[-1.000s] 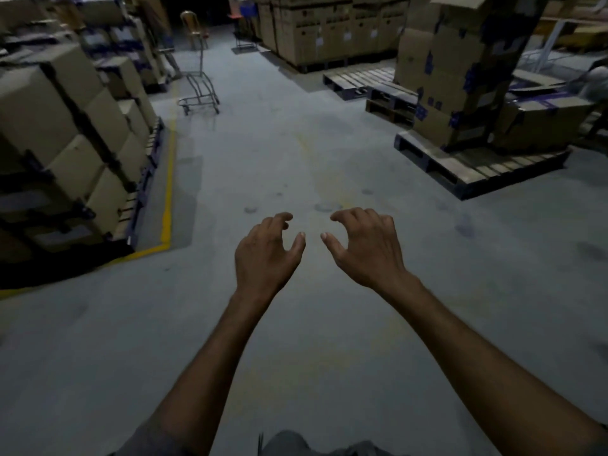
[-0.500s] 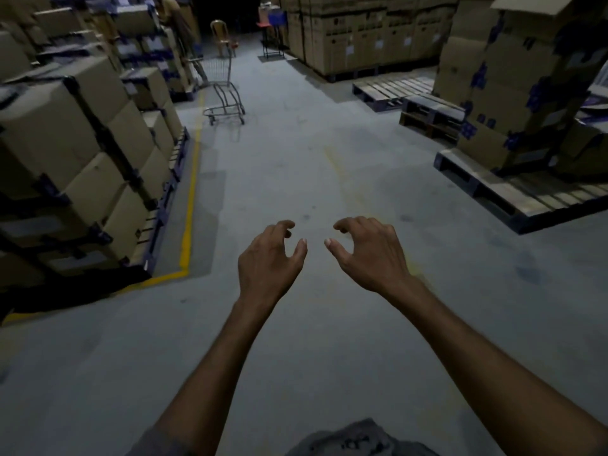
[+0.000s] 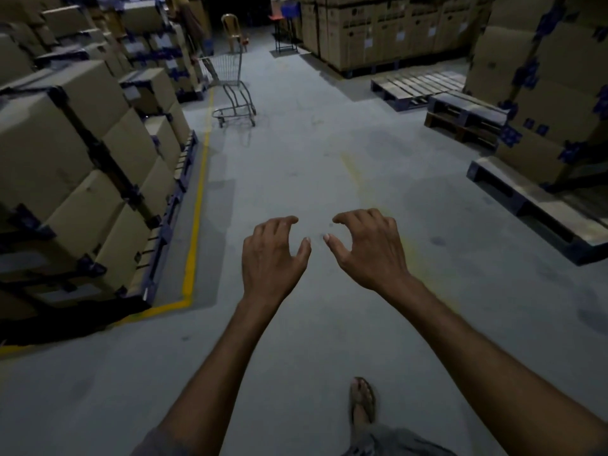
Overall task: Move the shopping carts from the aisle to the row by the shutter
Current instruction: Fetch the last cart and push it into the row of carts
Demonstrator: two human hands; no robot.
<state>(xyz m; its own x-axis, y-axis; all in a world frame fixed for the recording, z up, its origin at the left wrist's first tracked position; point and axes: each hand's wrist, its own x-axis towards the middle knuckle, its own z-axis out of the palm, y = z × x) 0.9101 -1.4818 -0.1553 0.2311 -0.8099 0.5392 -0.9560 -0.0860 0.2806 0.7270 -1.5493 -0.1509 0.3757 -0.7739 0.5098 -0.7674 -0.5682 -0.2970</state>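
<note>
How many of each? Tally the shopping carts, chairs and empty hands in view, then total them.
Shopping cart: 1
Plastic chair: 1
Empty hands: 2, left hand and right hand
Total: 4

One grey wire-metal shopping cart [image 3: 230, 83] and one pale plastic chair [image 3: 232, 29] are in view. Two bare hands show, the left hand [image 3: 273, 255] and the right hand [image 3: 368, 248], plus one sandalled foot [image 3: 362, 399]. The tan cardboard boxes [image 3: 49, 153] are too many to count.
</note>
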